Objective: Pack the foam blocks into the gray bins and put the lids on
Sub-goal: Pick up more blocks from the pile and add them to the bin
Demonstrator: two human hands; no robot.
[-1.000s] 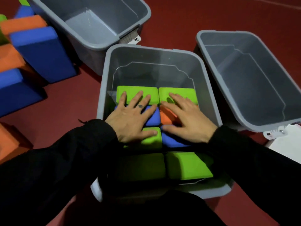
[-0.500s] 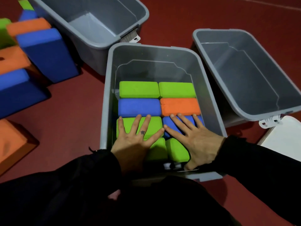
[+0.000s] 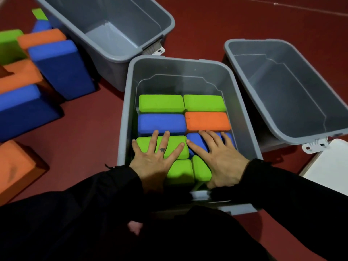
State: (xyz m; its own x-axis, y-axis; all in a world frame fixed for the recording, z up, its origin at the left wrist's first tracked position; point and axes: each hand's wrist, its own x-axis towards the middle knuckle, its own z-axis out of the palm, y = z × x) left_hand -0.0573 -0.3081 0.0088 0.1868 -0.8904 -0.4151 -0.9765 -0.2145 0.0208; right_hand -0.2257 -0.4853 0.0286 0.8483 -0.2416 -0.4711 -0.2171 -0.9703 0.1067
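The middle gray bin (image 3: 124, 113) holds several foam blocks in two columns: two green ones (image 3: 162, 103) at the far end, then a blue block (image 3: 160, 123) and an orange block (image 3: 207, 121). My left hand (image 3: 154, 159) lies flat with spread fingers on a green block (image 3: 175, 147) in the third row. Beside it, my right hand (image 3: 220, 157) presses flat on a blue block (image 3: 194, 140). Two more green blocks (image 3: 180, 170) stand at the near end between my wrists.
Two empty gray bins stand on the red floor, one at the back left (image 3: 113, 27) and one at the right (image 3: 282, 87). Loose blue, orange and green blocks (image 3: 60, 65) are piled at the left. A white lid (image 3: 327, 166) lies at the right edge.
Both hands slid back toward me from the second row to the third row of blocks, then stayed there pressing down. The far blue and orange blocks are now uncovered.
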